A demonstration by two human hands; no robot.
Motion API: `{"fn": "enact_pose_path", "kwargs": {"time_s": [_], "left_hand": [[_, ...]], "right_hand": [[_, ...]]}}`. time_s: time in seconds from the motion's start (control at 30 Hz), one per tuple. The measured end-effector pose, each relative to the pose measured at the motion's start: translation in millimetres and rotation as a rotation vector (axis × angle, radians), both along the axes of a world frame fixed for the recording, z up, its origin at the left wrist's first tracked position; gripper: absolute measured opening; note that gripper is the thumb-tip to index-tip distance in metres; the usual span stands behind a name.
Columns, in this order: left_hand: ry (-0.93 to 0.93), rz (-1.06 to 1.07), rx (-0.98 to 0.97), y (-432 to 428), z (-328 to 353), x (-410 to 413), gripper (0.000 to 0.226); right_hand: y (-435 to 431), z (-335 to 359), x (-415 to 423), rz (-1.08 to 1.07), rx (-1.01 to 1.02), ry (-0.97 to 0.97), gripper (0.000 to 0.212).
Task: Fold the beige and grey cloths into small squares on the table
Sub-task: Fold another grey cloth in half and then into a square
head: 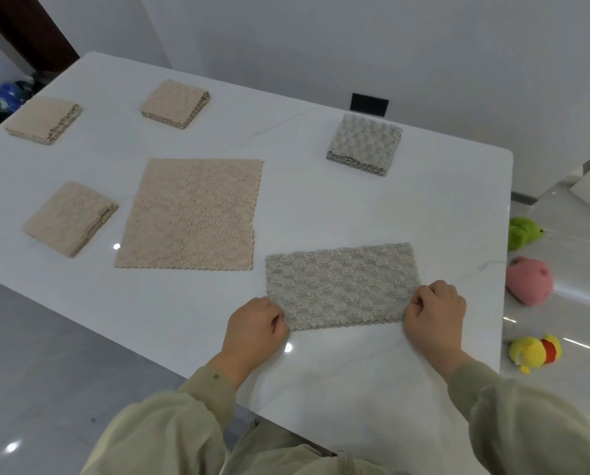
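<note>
The nubbly grey cloth (343, 286), doubled into a long rectangle, lies on the near side of the white glossy table (355, 389). The person's left hand (255, 323) and right hand (435, 313) each pinch a near corner, fingers curled tight on the layers, likely so the edges line up for the next fold. The flat beige square cloth (190, 214) lies just beside, unfolded. A folded grey square (363, 144) sits farther back, out of the way.
</note>
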State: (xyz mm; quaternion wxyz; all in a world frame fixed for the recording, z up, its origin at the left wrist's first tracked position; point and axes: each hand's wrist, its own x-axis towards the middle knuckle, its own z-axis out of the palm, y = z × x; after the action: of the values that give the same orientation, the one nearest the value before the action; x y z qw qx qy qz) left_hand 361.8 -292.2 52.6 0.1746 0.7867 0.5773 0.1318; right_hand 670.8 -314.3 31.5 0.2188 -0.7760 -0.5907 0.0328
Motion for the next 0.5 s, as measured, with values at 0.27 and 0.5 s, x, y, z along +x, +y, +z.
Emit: {"fn": "enact_pose_path", "kwargs": {"time_s": [0.27,0.5], "left_hand": [[0.107,-0.028,-0.058,70.9,17.7,80.2,0.053],[0.297,-0.141,-0.07,51.6,-36.2,67.0,0.061]], "right_hand": [[74.3,32.7,-69.2,0.274,-0.187,0.002,0.043],[59.5,-3.0,-63.3,0.435,-0.523,-0.251,0.071]]}}
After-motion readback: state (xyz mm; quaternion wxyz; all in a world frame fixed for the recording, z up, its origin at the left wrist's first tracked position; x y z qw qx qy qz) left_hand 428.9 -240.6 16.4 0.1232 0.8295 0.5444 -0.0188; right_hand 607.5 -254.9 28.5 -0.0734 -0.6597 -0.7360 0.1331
